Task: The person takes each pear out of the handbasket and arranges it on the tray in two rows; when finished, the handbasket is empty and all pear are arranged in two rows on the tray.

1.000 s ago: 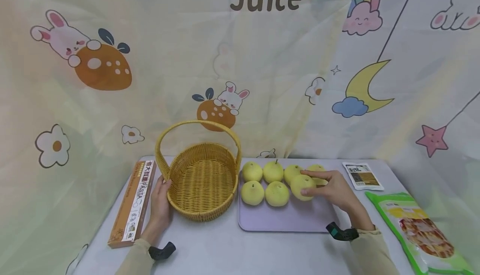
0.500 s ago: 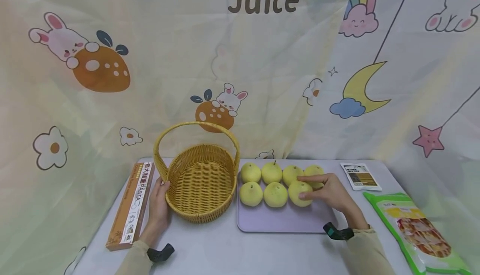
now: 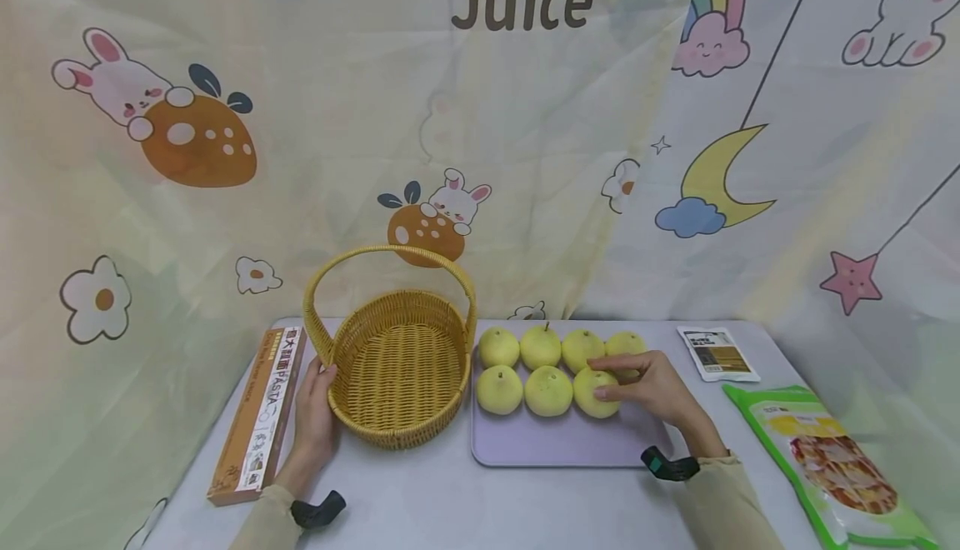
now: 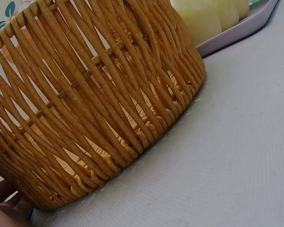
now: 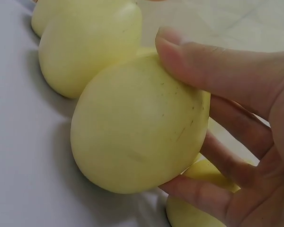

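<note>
My left hand [image 3: 313, 421] holds the left side of a yellow wicker basket [image 3: 390, 437], close to where its tall handle meets the rim. In the left wrist view its fingers [image 4: 4, 208] curl against the basket's outer wall. Nothing lies inside the basket. My right hand [image 3: 663, 392] pinches a pale yellow pear [image 5: 132, 137] between thumb and fingers. This pear is at the right end of the front row on a lilac tray [image 3: 555, 446]. Several more pears [image 3: 548, 391] stand beside and behind it in two rows.
A long pasta box [image 3: 255, 417] lies left of the left hand. Right of the tray are a small white sachet [image 3: 717, 354] and a green food bag [image 3: 832, 467]. A printed cloth [image 3: 360, 117] hangs behind the table.
My right hand has lowered its pear toward the viewer, into line with the front row on the tray. The left hand still holds the basket. The head view has shifted slightly.
</note>
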Demonstrator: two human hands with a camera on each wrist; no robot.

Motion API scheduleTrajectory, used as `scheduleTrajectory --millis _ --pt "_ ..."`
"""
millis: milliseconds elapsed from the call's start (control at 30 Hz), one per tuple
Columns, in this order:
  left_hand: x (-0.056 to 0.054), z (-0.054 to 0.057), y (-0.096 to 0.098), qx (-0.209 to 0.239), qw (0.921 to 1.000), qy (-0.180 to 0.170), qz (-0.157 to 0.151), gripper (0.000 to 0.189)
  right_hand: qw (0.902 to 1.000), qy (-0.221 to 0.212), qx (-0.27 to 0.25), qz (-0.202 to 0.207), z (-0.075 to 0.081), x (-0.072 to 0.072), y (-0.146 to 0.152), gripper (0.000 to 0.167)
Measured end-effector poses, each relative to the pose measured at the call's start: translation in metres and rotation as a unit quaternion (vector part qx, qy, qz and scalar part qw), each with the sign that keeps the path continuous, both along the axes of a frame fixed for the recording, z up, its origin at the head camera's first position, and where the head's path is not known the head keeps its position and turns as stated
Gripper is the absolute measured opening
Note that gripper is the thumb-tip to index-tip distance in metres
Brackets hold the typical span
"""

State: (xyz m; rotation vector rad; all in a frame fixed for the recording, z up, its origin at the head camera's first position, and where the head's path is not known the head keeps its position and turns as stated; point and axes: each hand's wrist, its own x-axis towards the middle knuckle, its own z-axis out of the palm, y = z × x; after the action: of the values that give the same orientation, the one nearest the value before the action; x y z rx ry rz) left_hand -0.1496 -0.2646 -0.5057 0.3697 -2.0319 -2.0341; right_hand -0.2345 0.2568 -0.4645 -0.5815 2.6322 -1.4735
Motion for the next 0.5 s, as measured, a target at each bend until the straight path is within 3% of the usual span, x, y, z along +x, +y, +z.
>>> scheduleTrajectory --millis 267,500 --pt "-0.002 0.001 -0.001 -0.007 1.0 0.006 0.0 0.06 0.9994 -0.033 -0.008 -0.008 0.007 0.0 -0.002 0.038" --pt "-0.002 0.002 -0.004 -0.009 0.9999 0.006 -0.008 0.059 0.9994 -0.023 0.024 0.009 0.019 0.002 -0.001 0.038"
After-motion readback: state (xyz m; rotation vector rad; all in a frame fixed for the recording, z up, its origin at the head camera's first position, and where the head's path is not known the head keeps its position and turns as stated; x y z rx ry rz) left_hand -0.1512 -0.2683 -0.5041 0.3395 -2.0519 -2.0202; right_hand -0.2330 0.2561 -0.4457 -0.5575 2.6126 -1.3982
